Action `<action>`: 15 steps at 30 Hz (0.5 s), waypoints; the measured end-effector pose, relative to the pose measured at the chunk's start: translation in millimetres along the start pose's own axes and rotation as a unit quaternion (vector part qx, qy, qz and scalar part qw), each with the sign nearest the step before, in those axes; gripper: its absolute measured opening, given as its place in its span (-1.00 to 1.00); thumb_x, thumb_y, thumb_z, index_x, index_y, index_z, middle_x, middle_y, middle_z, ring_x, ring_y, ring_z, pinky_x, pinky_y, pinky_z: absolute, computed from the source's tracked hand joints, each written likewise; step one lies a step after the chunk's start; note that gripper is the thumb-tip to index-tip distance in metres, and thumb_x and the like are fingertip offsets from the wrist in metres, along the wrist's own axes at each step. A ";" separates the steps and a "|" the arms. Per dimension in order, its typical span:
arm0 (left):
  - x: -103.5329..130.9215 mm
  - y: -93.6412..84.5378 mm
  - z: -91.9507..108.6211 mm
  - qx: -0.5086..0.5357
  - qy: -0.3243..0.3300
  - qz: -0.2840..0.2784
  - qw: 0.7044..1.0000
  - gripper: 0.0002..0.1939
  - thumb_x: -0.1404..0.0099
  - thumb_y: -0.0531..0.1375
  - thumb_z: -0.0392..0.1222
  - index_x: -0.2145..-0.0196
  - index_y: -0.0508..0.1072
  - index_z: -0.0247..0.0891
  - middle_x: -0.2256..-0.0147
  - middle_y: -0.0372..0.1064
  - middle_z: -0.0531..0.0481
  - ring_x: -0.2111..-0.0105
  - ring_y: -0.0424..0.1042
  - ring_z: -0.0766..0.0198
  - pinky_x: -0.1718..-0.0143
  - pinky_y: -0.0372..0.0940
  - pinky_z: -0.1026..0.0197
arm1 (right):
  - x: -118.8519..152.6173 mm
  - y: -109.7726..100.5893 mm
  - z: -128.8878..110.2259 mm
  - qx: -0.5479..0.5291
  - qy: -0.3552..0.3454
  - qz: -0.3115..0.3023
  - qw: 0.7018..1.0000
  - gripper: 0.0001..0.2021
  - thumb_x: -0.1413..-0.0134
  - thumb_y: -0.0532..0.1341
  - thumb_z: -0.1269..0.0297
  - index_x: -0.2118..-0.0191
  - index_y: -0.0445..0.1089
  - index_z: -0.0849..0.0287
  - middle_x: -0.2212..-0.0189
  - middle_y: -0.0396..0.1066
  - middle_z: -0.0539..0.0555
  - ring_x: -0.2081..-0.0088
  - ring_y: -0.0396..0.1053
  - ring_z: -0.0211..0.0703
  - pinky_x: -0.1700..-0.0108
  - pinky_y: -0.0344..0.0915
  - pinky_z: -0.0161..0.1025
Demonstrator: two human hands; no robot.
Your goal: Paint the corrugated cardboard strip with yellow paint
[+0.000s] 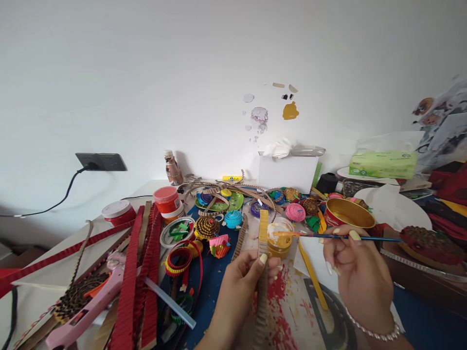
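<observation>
My left hand (pixel 245 278) pinches a corrugated cardboard strip (pixel 261 306), held upright. The top end of the strip is coated yellow; the rest is bare brown. Between the fingers of my right hand (pixel 361 272) is a thin blue paintbrush (pixel 379 238), lying level with its bristles pointing left. Its orange-yellow tip hovers over an open jar of yellow paint (pixel 279 249), near the strip's painted end. A pearl bracelet circles my right wrist. Below the hands lies a paint-spattered sheet (pixel 286 311) with red and yellow stains.
Red corrugated strips (pixel 126 291) and a pink glue gun (pixel 89 311) cover the left side. Coiled paper pieces (pixel 206 227) crowd the middle. A gold-lined round tin (pixel 350 214), a yellow craft knife (pixel 314 277) and a tissue pack (pixel 383 163) sit to the right.
</observation>
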State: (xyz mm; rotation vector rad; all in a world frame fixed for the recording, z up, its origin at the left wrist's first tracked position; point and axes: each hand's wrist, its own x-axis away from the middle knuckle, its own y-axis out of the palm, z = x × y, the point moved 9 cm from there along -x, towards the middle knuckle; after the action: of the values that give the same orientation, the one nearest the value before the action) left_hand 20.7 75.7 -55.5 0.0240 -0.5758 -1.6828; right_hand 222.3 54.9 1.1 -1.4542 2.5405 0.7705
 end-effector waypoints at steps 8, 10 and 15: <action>-1.5 4.0 -1.8 -0.001 0.011 -0.039 0.999 -0.70 -0.03 0.32 0.00 0.50 0.31 -0.21 0.49 0.55 0.01 0.46 0.50 0.24 0.31 0.30 0.23 | 9.5 -0.6 -9.8 0.018 -0.030 0.013 0.999 -0.84 -0.13 0.10 0.21 0.41 0.33 0.11 0.43 0.31 -0.04 0.66 0.18 -0.41 0.56 0.08 -0.30; -0.6 5.4 -0.2 0.002 0.017 -0.047 0.999 -0.69 -0.03 0.32 0.00 0.50 0.30 -0.21 0.47 0.56 0.00 0.43 0.50 0.23 0.30 0.29 0.23 | 12.8 0.5 -11.7 0.032 -0.038 0.010 0.999 -0.83 -0.14 0.10 0.22 0.42 0.34 0.11 0.45 0.32 -0.04 0.66 0.18 -0.40 0.56 0.08 -0.29; 2.0 9.9 1.6 0.014 0.024 -0.064 0.998 -0.68 -0.02 0.32 0.02 0.51 0.28 -0.20 0.50 0.55 0.01 0.46 0.50 0.22 0.38 0.28 0.24 | 20.4 3.9 -17.2 0.067 -0.064 0.000 0.996 -0.83 -0.17 0.08 0.22 0.39 0.36 0.08 0.44 0.34 -0.02 0.65 0.21 -0.36 0.55 0.12 -0.26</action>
State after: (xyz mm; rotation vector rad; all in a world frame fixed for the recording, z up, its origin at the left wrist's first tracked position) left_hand 28.9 73.6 -49.7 0.1239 -0.5714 -1.7929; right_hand 210.7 32.4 10.5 -1.3190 2.4454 0.6555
